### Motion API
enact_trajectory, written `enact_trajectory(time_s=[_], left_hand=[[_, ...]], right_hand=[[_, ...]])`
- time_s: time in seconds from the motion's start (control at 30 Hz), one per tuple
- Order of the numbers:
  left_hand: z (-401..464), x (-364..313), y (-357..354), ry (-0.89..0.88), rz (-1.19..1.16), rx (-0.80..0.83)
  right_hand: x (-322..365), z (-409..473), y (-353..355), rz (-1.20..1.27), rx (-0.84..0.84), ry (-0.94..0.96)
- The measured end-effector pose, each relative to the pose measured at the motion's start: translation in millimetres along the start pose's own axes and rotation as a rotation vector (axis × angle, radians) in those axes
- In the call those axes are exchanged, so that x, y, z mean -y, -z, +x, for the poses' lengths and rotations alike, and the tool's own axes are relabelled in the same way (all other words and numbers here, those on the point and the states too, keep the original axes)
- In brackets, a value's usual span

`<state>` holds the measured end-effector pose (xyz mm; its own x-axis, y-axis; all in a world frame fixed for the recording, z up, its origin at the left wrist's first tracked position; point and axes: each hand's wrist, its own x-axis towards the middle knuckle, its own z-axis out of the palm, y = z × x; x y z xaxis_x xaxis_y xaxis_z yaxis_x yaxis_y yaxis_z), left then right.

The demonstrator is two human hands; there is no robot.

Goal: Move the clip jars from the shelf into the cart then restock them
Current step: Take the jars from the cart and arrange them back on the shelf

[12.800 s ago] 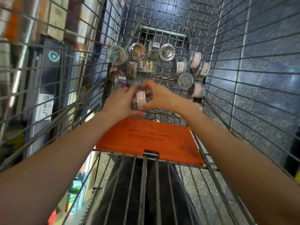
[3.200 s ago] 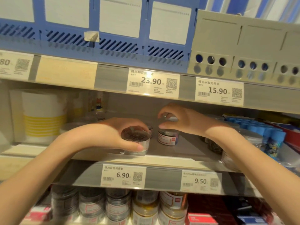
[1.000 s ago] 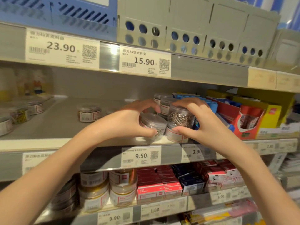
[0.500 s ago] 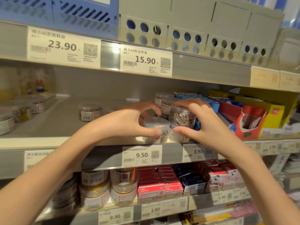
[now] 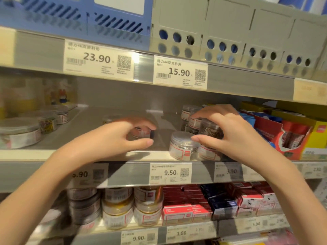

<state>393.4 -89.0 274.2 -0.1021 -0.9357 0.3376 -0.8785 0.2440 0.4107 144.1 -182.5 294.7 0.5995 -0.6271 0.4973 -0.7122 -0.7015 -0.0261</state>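
The left hand [image 5: 113, 138] is now hovering over the bare grey shelf [image 5: 106, 152], away from the clear-lidded jar [image 5: 183, 145] it was cupping half a second ago. That jar is standing upright at the shelf's front lip, above the 9.50 price tag [image 5: 170, 173], and nothing is touching its left side. The left fingers are curving loosely with the thumb stretched out below them, and no jar is lying between them; a small red-labelled jar [image 5: 141, 132] is showing just beyond the fingertips, and motion blur is hiding whether they are touching it.

The right hand [image 5: 228, 133] is staying where it was, curling over the stacked jar of metal clips [image 5: 211, 131], with fingers draped across the top and the thumb reaching left toward the lid of the clear-lidded jar. This stacked jar is sitting on another labelled jar [image 5: 207, 153] just beside the clear-lidded one. More clip jars [image 5: 189, 112] are standing behind them, deeper on the shelf.

The camera is looking slightly further left than before, so more of the low round tubs [image 5: 23, 133] at the shelf's left end is coming into view. A red and yellow box [image 5: 293, 138] is sitting to the right of the jars.
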Motion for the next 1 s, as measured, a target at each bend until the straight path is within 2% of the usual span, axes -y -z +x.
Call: enact_trajectory(time_s=[0.07,0.17,0.43,0.63,0.73,1.0], left_hand=[[-12,9,7,0.043,0.034,-0.028],[-28,18,16,0.125,0.093,-0.078],[-65,39,29,0.308,0.320,-0.252],[-90,50,23,0.263,0.437,-0.466],[-95,52,22,0.221,0.482,-0.508],[-109,64,25,0.185,0.594,-0.576]], right_hand=[[8,7,1,-0.045,-0.035,0.058],[23,15,2,0.043,-0.052,0.115],[61,49,-11,0.002,0.066,0.274],[79,71,-23,0.025,0.250,0.256],[94,84,-35,0.118,0.370,0.273],[115,109,-57,0.162,0.428,0.345]])
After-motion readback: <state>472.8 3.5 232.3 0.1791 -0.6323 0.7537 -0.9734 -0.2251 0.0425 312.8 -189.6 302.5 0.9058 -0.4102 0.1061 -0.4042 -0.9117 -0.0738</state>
